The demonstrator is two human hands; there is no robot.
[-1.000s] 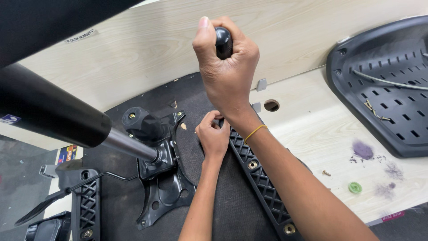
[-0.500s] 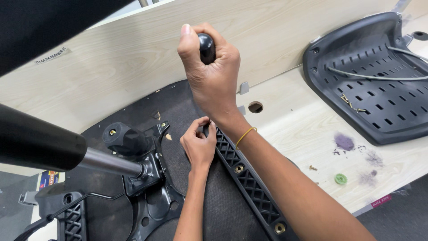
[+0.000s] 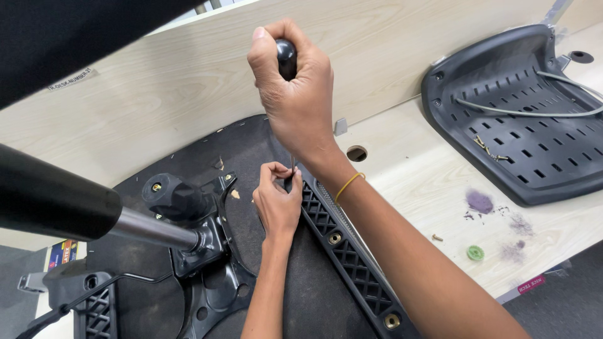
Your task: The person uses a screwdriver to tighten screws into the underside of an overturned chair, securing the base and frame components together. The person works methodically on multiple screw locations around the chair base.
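Right hand (image 3: 295,94) clenched around a black-handled screwdriver (image 3: 286,58), upright over the black chair seat underside (image 3: 251,150). Left hand (image 3: 277,198) pinches its thin shaft. A pale rectangular label (image 3: 70,79) sits upper-left of the seat.

Hands (image 3: 292,107) drive screwdriver (image 3: 286,59) (upright).

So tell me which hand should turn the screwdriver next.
Probably the right hand: its grip already wraps the screwdriver handle from above. The left hand pinches low at the shaft tip, steadying it.
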